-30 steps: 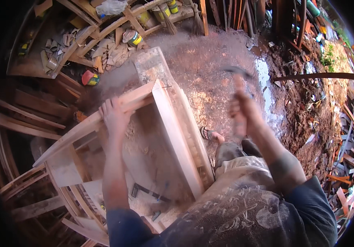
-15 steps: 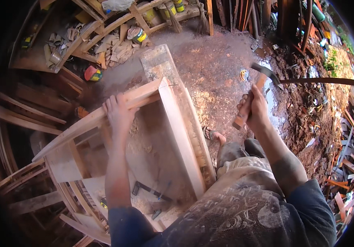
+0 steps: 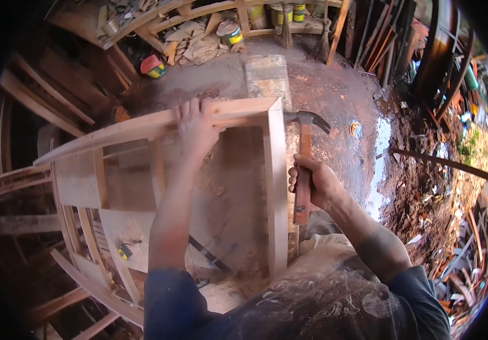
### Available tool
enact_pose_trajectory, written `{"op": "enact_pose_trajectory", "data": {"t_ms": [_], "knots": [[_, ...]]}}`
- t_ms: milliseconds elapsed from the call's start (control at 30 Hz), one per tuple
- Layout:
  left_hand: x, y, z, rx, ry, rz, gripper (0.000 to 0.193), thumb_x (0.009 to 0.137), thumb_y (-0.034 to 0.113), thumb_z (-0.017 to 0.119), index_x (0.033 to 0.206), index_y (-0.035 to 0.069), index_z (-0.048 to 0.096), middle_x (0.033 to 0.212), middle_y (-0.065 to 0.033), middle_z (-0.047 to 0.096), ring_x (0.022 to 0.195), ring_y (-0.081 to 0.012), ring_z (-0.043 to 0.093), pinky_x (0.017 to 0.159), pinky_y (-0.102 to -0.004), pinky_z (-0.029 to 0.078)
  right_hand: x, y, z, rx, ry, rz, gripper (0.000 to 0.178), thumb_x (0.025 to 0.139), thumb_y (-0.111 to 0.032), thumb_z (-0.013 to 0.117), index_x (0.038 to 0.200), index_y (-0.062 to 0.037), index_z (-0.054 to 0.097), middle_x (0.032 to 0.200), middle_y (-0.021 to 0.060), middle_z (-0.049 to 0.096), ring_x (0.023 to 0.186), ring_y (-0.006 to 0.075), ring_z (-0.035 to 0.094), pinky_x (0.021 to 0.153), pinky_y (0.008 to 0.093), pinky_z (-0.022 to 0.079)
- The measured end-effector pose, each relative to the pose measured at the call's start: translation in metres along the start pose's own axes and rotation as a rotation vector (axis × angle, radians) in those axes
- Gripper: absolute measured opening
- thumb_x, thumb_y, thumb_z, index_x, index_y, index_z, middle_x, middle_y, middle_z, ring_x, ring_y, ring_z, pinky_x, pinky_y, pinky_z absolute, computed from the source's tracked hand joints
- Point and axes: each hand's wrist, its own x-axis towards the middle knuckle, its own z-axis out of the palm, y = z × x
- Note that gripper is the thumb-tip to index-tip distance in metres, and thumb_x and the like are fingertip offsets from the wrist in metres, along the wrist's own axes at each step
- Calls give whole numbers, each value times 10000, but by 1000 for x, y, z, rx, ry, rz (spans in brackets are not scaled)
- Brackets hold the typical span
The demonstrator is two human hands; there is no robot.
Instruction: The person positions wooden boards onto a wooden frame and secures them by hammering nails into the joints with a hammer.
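A: How do the two hands sit?

B: The left hand (image 3: pixel 195 127) reaches forward on a nearly straight arm, palm down, fingers curled over the top rail of the wooden frame (image 3: pixel 275 187), gripping it just left of the frame's far right corner; the right hand (image 3: pixel 315 184) is drawn closer to the body, elbow bent, fist wrapped fully round the wooden handle of a hammer (image 3: pixel 304 164)

A: And where is the hammer?

B: It stands just beside the frame's right upright, on its outer side, handle roughly vertical in the view; its dark metal head points right, level with the frame's top corner; whether the head touches the wood I cannot tell

A: Counts?

B: One hammer, one frame in hand, two hands, both the person's own; on the ground inside the frame lies one small yellow and black tape measure (image 3: pixel 125 251); near the far shelf I count one red tin (image 3: pixel 153 66) on the floor and one yellow-banded tin (image 3: pixel 231 33) among wood offcuts; a few more tins stand on the shelf behind, too crowded to number surely
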Motion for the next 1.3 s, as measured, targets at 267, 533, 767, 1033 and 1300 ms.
{"op": "enact_pose_trajectory", "data": {"t_ms": [267,533,767,1033,1300], "knots": [[-2,-3,2,-74,4,-35,598,655,286,905,1134,100,598,1094,-106,580,1126,-307,530,1062,-509,344,-1,-26,-29,-150,55,-22,180,1027,-235,606,1017,-98,491,702,-26,459,512,63,402,451,233,382],[-12,4,-7,-71,114,-61,752,694,249,888,1334,65,539,1302,-185,527,1247,-382,500,1172,-539,309,-35,-83,-81,-410,-21,-333,241,911,-135,690,1028,-44,500,702,-16,525,528,94,522,493,248,480],[-84,169,-62,-707,-52,-520,771,857,322,786,1441,-28,424,1432,-285,470,1351,-466,447,1151,-572,336,-31,-157,-136,-1180,312,-270,176,860,-131,708,915,7,614,656,28,615,457,119,552,414,287,449],[-100,207,-39,-665,-240,-805,752,863,269,759,1454,-30,404,1511,-273,435,1358,-445,472,1117,-490,407,34,-335,-41,-1784,113,-454,300,845,-79,661,1132,6,681,697,10,609,613,105,585,580,257,488],[-64,204,-62,-728,-497,-1048,685,943,224,668,1473,-98,378,1290,-350,597,1173,-484,620,990,-499,505,119,-301,48,-1547,140,-544,210,1013,-161,488,933,-38,637,826,59,658,727,160,628,673,310,512]]}}
